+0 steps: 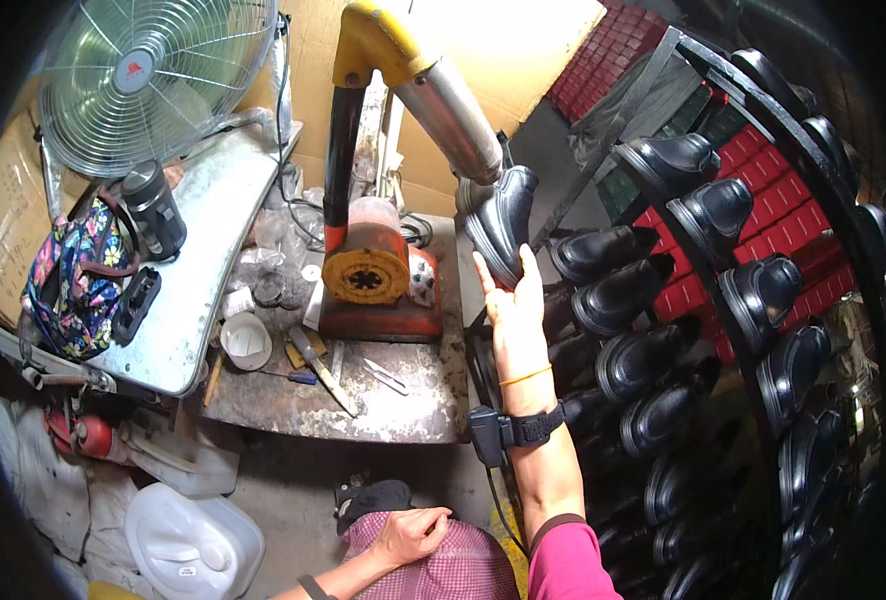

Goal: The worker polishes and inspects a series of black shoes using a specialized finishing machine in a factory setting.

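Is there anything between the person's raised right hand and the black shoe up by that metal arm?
No. The right hand already touches the black shoe, fingers against its sole, so nothing sits between them. The shoe's top end is at the tip of the machine's metal arm. The left hand rests on the lap.

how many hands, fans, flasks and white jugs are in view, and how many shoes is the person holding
hands: 2, the left hand resting on a checked lap, the right hand raised
black shoe held in the right hand: 1
metal fan: 1
black flask: 1
white jug: 1
total: 6
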A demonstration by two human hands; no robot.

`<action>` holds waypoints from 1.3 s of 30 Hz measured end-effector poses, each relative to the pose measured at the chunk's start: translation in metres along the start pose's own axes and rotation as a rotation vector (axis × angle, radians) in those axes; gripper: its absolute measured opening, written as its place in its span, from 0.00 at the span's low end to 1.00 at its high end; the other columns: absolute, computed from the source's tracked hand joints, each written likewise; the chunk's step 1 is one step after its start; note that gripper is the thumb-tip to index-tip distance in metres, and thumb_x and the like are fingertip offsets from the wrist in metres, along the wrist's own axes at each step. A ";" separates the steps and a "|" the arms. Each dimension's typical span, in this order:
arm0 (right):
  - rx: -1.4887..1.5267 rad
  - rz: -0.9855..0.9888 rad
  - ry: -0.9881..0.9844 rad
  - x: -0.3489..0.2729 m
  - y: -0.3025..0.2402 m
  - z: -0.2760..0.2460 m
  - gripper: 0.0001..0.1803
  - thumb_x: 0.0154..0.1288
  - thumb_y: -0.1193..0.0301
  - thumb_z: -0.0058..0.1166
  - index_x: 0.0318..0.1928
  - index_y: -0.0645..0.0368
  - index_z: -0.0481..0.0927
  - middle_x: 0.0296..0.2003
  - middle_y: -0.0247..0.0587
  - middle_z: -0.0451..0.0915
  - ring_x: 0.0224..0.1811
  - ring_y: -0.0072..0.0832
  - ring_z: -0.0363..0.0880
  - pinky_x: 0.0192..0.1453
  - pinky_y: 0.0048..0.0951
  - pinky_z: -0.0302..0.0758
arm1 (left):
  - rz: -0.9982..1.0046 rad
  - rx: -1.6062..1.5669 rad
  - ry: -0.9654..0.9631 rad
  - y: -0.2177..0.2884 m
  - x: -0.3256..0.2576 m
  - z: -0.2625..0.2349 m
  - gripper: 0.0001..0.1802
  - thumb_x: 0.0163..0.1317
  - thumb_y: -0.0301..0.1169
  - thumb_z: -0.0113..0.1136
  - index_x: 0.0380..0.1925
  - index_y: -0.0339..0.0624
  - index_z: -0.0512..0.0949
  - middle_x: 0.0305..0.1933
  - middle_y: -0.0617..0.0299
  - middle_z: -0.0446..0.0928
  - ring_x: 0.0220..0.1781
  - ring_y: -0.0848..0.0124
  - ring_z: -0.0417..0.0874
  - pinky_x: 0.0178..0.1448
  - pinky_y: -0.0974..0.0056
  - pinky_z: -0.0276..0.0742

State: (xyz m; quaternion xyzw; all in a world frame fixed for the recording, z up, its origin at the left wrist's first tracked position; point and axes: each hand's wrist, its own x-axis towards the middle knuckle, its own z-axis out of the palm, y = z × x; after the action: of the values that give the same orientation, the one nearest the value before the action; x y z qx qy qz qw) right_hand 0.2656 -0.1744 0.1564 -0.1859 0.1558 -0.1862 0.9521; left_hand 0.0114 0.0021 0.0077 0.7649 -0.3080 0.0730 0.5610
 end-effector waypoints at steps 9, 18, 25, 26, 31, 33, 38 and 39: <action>-0.546 -0.232 -0.036 -0.011 0.001 -0.017 0.21 0.56 0.73 0.56 0.49 0.67 0.69 0.44 0.49 0.74 0.41 0.41 0.78 0.33 0.44 0.83 | -0.030 0.001 0.024 0.005 0.002 -0.001 0.05 0.49 0.24 0.55 0.25 0.34 0.79 0.19 0.56 0.77 0.18 0.67 0.79 0.24 0.67 0.75; -1.343 -1.205 -0.062 -0.014 -0.001 -0.021 0.36 0.49 0.69 0.62 0.60 0.56 0.64 0.45 0.58 0.75 0.41 0.46 0.78 0.50 0.37 0.71 | -0.048 0.011 -0.016 0.002 0.004 -0.002 0.04 0.48 0.23 0.57 0.26 0.35 0.77 0.21 0.56 0.78 0.21 0.66 0.80 0.25 0.67 0.77; -1.442 -1.167 -0.002 -0.010 -0.012 -0.007 0.35 0.51 0.66 0.60 0.61 0.49 0.62 0.37 0.60 0.78 0.40 0.51 0.77 0.46 0.40 0.72 | -0.068 0.008 -0.027 0.009 0.000 -0.001 0.05 0.48 0.23 0.57 0.27 0.35 0.78 0.22 0.56 0.79 0.22 0.65 0.81 0.26 0.66 0.77; -1.448 -1.150 0.003 -0.008 -0.016 -0.007 0.35 0.52 0.66 0.60 0.61 0.49 0.62 0.37 0.60 0.78 0.40 0.52 0.77 0.46 0.40 0.71 | -0.052 0.003 -0.007 0.012 0.001 0.001 0.05 0.49 0.24 0.56 0.27 0.35 0.78 0.20 0.56 0.78 0.19 0.67 0.79 0.24 0.67 0.75; -1.507 -1.108 0.008 -0.027 -0.013 -0.014 0.35 0.52 0.67 0.60 0.61 0.51 0.62 0.41 0.59 0.77 0.40 0.49 0.78 0.48 0.38 0.71 | -0.069 -0.014 0.043 0.017 -0.010 0.002 0.06 0.50 0.25 0.56 0.27 0.36 0.79 0.19 0.55 0.77 0.18 0.68 0.78 0.23 0.67 0.74; -1.348 -1.228 -0.074 -0.032 -0.018 -0.034 0.35 0.50 0.71 0.61 0.60 0.56 0.63 0.46 0.54 0.76 0.39 0.43 0.79 0.52 0.36 0.70 | -0.052 -0.003 0.037 0.016 -0.009 0.000 0.06 0.50 0.25 0.55 0.27 0.36 0.79 0.19 0.55 0.77 0.18 0.67 0.79 0.23 0.66 0.74; -0.684 -0.356 -0.015 -0.098 -0.045 -0.105 0.25 0.56 0.70 0.56 0.54 0.62 0.68 0.41 0.44 0.76 0.33 0.35 0.80 0.20 0.33 0.81 | -0.067 0.010 0.003 0.014 -0.018 -0.007 0.04 0.50 0.24 0.56 0.26 0.35 0.77 0.24 0.53 0.78 0.23 0.62 0.81 0.27 0.64 0.77; -0.642 -0.195 -0.031 -0.116 -0.053 -0.117 0.19 0.58 0.65 0.54 0.49 0.60 0.73 0.40 0.43 0.78 0.33 0.35 0.80 0.22 0.36 0.82 | -0.082 0.019 -0.001 0.012 -0.021 -0.006 0.04 0.50 0.24 0.55 0.26 0.35 0.77 0.24 0.53 0.78 0.23 0.62 0.81 0.27 0.64 0.77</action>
State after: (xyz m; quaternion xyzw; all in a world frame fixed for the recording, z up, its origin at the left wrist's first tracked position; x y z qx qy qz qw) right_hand 0.1045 -0.2075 0.1011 -0.4929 0.1735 -0.2149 0.8251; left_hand -0.0105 0.0139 0.0099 0.7820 -0.2760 0.0525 0.5563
